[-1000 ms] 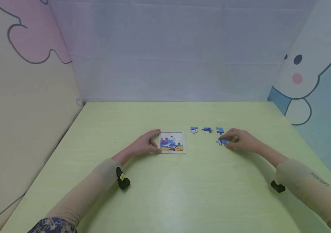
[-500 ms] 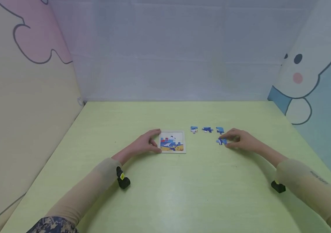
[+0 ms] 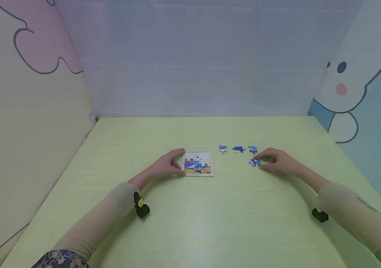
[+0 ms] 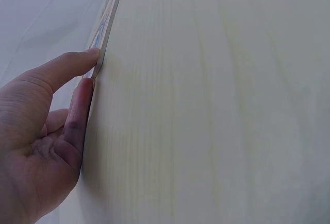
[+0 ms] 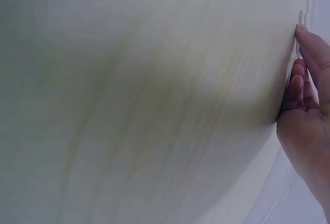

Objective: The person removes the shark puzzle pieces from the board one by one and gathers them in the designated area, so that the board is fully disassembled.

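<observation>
A square puzzle board (image 3: 212,163) with a white rim lies flat on the table, partly filled with pieces of a sea picture; its upper part is bare white. My left hand (image 3: 164,164) holds the board's left side, thumb at the near corner and a finger at the far corner. In the left wrist view the thumb meets the edge of the board (image 4: 109,33). To the right, my right hand (image 3: 279,162) pinches a blue and white puzzle piece (image 3: 253,162) between thumb and fingers, low at the table. The right wrist view shows that hand edge-on, with the piece mostly hidden.
Three loose puzzle pieces lie in a row behind: a light blue and white piece (image 3: 223,149), a dark blue piece (image 3: 238,149) and a blue piece (image 3: 252,149). The pale green table (image 3: 190,223) ends at a white back wall (image 3: 190,74) and printed side walls.
</observation>
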`<control>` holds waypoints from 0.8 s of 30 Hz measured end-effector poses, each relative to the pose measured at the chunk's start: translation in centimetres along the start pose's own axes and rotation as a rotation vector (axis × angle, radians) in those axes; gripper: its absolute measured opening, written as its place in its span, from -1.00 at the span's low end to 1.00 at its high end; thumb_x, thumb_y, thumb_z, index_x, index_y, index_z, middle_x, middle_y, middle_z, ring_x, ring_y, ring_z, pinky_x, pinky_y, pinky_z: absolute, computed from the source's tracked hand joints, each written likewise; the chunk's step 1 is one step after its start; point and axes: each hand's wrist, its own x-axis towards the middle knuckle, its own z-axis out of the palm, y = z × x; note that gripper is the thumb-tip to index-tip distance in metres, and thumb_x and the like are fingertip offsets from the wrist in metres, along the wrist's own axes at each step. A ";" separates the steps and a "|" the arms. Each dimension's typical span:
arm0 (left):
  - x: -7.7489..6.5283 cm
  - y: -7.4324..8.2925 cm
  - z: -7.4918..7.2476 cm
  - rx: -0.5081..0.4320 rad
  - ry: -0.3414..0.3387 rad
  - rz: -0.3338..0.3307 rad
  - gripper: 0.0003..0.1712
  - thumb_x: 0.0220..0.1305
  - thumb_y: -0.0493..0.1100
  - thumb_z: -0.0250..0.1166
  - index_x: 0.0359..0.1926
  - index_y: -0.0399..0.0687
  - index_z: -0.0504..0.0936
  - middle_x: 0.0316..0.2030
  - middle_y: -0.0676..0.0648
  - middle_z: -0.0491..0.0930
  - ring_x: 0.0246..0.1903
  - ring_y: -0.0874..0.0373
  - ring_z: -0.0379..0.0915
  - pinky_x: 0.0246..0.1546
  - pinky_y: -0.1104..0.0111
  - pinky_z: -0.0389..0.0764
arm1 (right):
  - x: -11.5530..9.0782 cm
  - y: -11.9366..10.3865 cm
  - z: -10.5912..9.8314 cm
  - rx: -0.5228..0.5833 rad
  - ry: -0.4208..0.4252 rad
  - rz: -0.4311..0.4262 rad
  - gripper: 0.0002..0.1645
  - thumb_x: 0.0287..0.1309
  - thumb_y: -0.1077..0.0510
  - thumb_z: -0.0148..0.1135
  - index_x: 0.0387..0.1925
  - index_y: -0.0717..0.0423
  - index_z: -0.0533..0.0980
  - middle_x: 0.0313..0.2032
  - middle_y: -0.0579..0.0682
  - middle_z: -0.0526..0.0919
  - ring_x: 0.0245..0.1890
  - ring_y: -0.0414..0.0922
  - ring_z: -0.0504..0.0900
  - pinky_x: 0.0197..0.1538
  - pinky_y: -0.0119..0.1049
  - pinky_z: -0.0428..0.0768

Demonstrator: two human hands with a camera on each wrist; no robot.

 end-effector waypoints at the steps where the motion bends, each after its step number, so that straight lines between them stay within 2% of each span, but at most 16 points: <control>1: 0.0 0.0 0.0 0.000 -0.001 0.001 0.09 0.06 -0.10 0.52 0.53 -0.02 0.11 0.57 -0.02 -0.01 -0.12 0.21 0.57 0.11 0.27 0.50 | 0.0 0.1 0.0 0.001 0.001 0.002 -0.53 0.16 0.00 0.39 0.12 -0.01 0.61 0.11 0.08 0.62 0.00 -0.07 0.53 -0.01 -0.36 0.51; 8: 0.0 0.0 0.1 0.001 0.003 0.000 0.08 0.07 -0.10 0.51 0.53 -0.03 0.11 0.57 -0.02 0.00 -0.11 0.21 0.57 0.08 0.29 0.50 | 0.0 0.6 0.1 0.016 0.007 0.020 -0.51 0.16 -0.04 0.39 0.12 -0.01 0.60 0.02 0.04 0.64 -0.12 -0.16 0.52 -0.09 -0.42 0.51; 24: -0.1 0.2 -0.1 -0.010 -0.001 -0.014 0.09 0.06 -0.08 0.51 0.53 -0.02 0.11 0.57 -0.02 0.00 -0.09 0.19 0.57 0.05 0.30 0.52 | 0.1 0.8 -0.1 0.027 0.018 0.044 -0.51 0.15 -0.06 0.40 0.09 -0.01 0.61 -0.03 0.03 0.64 -0.16 -0.19 0.49 -0.14 -0.44 0.49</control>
